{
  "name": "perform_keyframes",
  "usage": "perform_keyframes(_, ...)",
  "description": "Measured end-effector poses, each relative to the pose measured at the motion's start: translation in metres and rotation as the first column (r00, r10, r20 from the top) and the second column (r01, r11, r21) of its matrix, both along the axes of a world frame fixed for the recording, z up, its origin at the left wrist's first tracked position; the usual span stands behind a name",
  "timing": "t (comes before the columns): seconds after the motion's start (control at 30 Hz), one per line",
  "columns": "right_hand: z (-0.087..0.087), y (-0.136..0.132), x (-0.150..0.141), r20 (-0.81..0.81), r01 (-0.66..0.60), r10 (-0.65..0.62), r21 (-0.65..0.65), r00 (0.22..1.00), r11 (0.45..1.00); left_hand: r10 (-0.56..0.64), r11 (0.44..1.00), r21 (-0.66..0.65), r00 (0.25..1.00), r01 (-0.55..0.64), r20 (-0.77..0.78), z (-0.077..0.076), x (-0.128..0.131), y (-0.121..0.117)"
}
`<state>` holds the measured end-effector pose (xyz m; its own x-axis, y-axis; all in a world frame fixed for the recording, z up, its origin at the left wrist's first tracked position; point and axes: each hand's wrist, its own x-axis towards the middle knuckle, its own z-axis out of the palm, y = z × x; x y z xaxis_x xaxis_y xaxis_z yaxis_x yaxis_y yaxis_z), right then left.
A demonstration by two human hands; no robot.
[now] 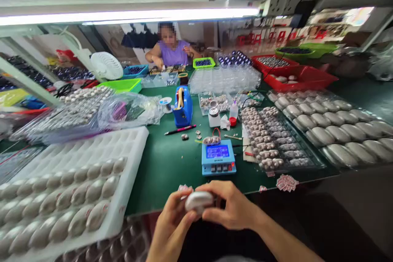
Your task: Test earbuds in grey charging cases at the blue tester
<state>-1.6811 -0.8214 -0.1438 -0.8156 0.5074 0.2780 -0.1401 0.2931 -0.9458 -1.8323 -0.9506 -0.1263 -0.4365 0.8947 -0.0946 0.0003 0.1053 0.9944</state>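
Observation:
Between both hands, over the near edge of the green table (166, 172), is a smooth, rounded silver-grey casing (199, 201), slightly blurred. My left hand (176, 217) grips its left side with thumb and fingers. From the right, my right hand (229, 204) pinches the same casing. Just beyond the hands stands a light-blue tester box (218, 157) with a lit blue screen and a row of buttons. A small part with round beige pieces (211, 140) rests at its top edge. Small printed stickers (184, 187) lie partly behind my left hand.
A white foam tray (135, 147) of similar casings fills the left. On the right are trays of small round-part assemblies (260, 139) and grey casings (334, 120). A blue tape dispenser (183, 108) and pen (180, 129) lie mid-table. A person (173, 51) sits opposite.

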Motion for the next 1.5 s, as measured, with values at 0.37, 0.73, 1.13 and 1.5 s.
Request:
perform_keyframes(0.37, -0.015, 0.009, 0.004, 0.103, 0.058, -0.028, -0.307, 0.994, 0.95, -0.183, 0.973, 0.161, 0.977, 0.165, 0.106, -0.026, 0.008, 0.007)
perform_keyframes(0.73, -0.012, 0.007, 0.003, 0.042, -0.007, 0.018, -0.245, 0.999, 0.97, -0.077, 0.987, 0.154, 0.979, 0.048, 0.189, -0.037, 0.004, 0.012)
perform_keyframes(1.13, -0.012, 0.008, 0.004, 0.072, 0.001, 0.015, -0.206, 0.997, 0.979, -0.052, 0.99, 0.14, 0.99, 0.033, 0.134, -0.035, 0.003, 0.013)
perform_keyframes(1.5, -0.013, 0.007, 0.003, 0.091, -0.011, 0.031, -0.213, 0.995, 0.977, -0.044, 0.989, 0.149, 0.975, 0.011, 0.218, -0.036, 0.001, 0.015)
